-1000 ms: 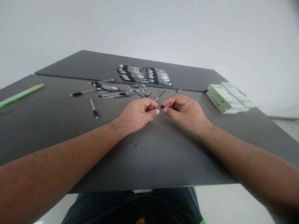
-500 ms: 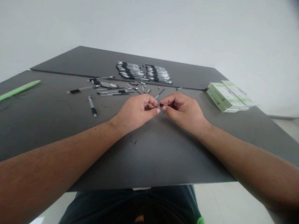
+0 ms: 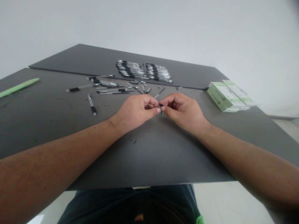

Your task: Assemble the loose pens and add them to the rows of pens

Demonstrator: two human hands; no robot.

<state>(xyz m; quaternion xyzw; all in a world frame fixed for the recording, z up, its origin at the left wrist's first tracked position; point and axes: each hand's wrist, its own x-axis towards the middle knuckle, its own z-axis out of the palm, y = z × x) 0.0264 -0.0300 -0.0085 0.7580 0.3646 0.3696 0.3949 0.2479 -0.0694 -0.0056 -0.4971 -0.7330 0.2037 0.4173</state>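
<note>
My left hand (image 3: 143,109) and my right hand (image 3: 181,109) meet fingertip to fingertip over the middle of the grey table (image 3: 149,161). Each is closed in a pinch. Between the fingertips sits a small dark piece (image 3: 161,105), mostly covered, so its kind is hard to make out. Just beyond the hands lie loose pen parts, among them a thin refill (image 3: 160,92) and a short silvery piece (image 3: 148,90). Left of my left hand rests a clear pen with a black grip (image 3: 92,104).
Two rows of pens, a left row (image 3: 130,69) and a right row (image 3: 159,73), lie at the back. More pens (image 3: 105,83) are scattered at left. A green stick-like object (image 3: 20,87) lies far left. Green-and-white boxes (image 3: 227,96) stand at right.
My fingertips have drawn slightly closer together, my right hand shifting a little left. The dark piece is now more covered. The other things lie as before.
</note>
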